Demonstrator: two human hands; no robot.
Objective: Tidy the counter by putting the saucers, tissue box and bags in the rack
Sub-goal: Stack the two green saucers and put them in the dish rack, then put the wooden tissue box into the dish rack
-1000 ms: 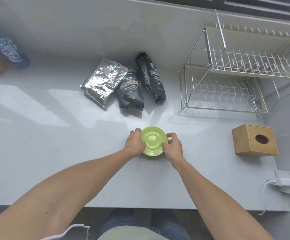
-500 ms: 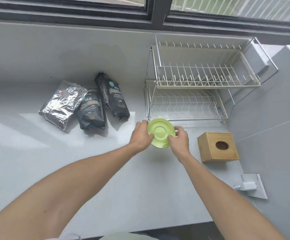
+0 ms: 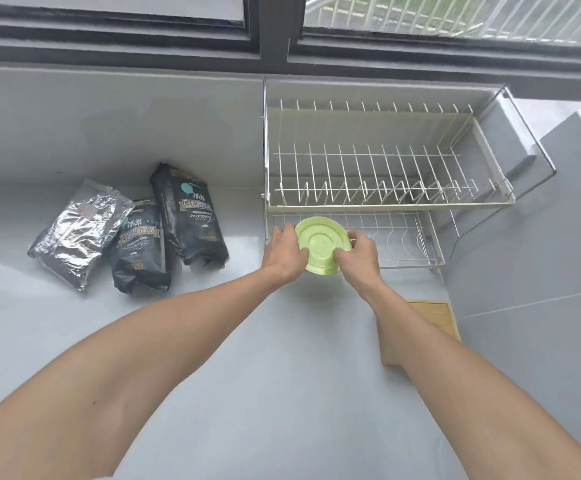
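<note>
Two bare forearms reach forward across a wide grey counter point(image 3: 247, 393), which fills most of the view and runs back to a low grey wall under a dark-framed window point(image 3: 275, 36). On the counter's far right stands a two-tier wire rack point(image 3: 386, 202); its upper tier carries rows of upright white prongs, and its lower tier is a flat wire grid near counter level. Left of the rack, three bags lie flat side by side: a crinkled silver bag point(image 3: 77, 233) on the outside, a black bag point(image 3: 141, 251) in the middle partly overlapping it, and a second black bag point(image 3: 188, 216) nearest the rack. A wooden tissue box point(image 3: 434, 317) sits on the counter near the right wall, mostly hidden behind the right forearm. Both hands hold a light green saucer point(image 3: 322, 245) between them at the front edge of the rack's lower tier, tilted so its ringed face shows to the camera. The left hand point(image 3: 283, 252) grips the saucer's left rim, fingers curled behind it and thumb on the front. The right hand point(image 3: 358, 258) pinches the right rim in the same way, thumb over the face.
</note>
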